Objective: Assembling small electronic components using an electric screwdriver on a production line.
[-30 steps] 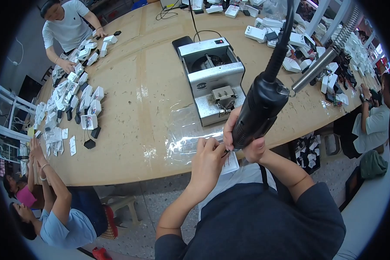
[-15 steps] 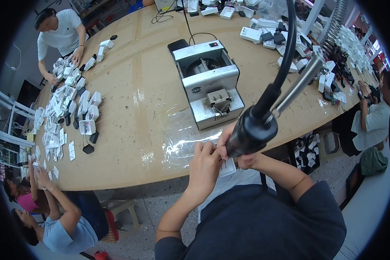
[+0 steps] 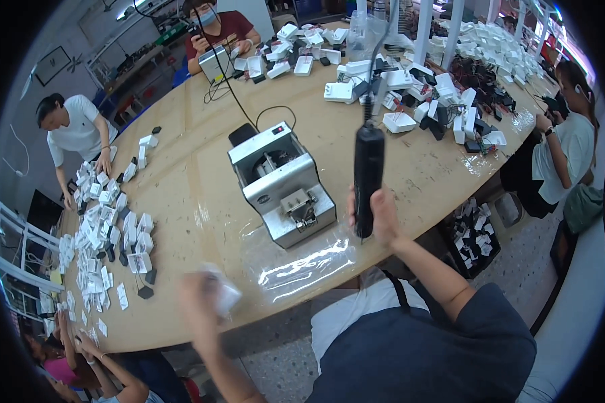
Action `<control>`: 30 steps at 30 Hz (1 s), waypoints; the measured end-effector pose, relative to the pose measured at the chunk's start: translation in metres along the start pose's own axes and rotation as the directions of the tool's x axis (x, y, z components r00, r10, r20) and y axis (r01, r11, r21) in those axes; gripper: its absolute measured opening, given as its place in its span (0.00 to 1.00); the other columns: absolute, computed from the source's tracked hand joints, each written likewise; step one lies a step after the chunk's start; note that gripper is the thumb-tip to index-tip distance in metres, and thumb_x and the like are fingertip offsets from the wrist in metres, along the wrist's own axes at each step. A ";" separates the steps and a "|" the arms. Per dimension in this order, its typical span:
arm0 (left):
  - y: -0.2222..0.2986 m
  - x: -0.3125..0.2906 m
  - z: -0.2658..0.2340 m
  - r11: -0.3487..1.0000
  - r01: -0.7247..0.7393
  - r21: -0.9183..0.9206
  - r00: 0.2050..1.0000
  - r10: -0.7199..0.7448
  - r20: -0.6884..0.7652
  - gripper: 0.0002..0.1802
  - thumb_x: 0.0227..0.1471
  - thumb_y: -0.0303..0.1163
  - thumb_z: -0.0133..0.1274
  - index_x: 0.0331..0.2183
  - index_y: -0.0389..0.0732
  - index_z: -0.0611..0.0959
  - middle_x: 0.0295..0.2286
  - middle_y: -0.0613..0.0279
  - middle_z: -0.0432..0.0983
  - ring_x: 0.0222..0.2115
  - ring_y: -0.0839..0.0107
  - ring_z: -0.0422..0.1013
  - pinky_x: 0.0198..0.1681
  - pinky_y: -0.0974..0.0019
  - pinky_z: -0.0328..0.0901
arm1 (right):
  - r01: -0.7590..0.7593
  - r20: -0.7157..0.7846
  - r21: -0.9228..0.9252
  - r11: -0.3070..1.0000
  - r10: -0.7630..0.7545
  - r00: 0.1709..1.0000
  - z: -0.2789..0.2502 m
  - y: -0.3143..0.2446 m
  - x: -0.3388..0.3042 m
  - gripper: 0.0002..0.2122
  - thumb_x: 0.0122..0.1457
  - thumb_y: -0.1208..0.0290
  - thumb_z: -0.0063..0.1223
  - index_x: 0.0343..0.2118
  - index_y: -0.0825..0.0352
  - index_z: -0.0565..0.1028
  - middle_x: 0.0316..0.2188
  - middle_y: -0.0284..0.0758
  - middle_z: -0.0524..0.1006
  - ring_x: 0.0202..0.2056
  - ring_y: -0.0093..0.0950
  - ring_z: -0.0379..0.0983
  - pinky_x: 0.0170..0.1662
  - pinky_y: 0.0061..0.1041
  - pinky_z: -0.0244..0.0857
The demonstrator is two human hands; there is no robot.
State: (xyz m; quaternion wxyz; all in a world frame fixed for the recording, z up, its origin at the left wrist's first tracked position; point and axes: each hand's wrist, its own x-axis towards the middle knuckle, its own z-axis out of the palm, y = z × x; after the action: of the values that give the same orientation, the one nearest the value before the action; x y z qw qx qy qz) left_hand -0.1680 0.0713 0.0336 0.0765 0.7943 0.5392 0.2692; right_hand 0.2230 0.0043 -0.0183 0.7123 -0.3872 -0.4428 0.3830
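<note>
Along the left of the worktop (image 3: 181, 201), white casings (image 3: 101, 228) are lying in a long heap. Next, the left hand (image 3: 198, 295), blurred with motion, is grasping a white box (image 3: 227, 295) near the front edge. A silver-grey machine (image 3: 279, 188) is standing mid-worktop. Rightward, the fingers of the right hand (image 3: 385, 218) are gripping a black corded tool (image 3: 368, 171), upright, its tip pointing down.

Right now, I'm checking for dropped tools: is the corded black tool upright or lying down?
Roughly upright: the right hand grips the black tool; its cord leaves the top end and its thin tip points down.
</note>
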 end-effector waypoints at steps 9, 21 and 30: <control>0.027 0.035 -0.025 0.983 -0.086 0.161 0.931 0.137 -0.338 0.24 0.51 0.25 0.62 0.51 0.36 0.79 0.49 0.50 0.75 0.53 0.52 0.68 0.58 0.54 0.61 | -0.070 -0.101 -0.995 0.074 -0.628 0.772 -0.114 -0.014 0.107 0.08 0.61 0.70 0.55 0.40 0.68 0.76 0.36 0.40 0.74 0.44 0.41 0.72 0.45 0.40 0.66; 0.200 -0.023 0.108 0.529 -0.055 -0.847 0.895 0.403 0.193 0.27 0.59 0.25 0.56 0.59 0.39 0.72 0.51 0.51 0.70 0.49 0.62 0.71 0.52 0.63 0.69 | -0.077 -0.328 -0.564 0.822 -0.138 0.935 -0.087 -0.116 0.023 0.10 0.70 0.66 0.46 0.38 0.68 0.72 0.33 0.31 0.72 0.33 0.18 0.67 0.35 0.22 0.64; 0.189 -0.017 0.112 0.278 0.409 -0.869 0.786 0.376 0.490 0.32 0.71 0.52 0.30 0.61 0.36 0.67 0.48 0.56 0.72 0.46 0.70 0.69 0.52 0.67 0.68 | 0.028 0.400 -0.407 0.913 0.150 0.904 -0.013 -0.159 -0.035 0.13 0.63 0.61 0.55 0.31 0.68 0.78 0.31 0.32 0.69 0.38 0.26 0.65 0.43 0.25 0.57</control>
State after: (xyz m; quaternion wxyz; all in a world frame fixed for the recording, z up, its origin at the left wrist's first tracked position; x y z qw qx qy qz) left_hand 0.0386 -0.0017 0.0116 0.7123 0.6154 0.2154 0.2599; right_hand 0.2562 -0.0944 0.1078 0.4913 -0.4474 -0.6431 0.3806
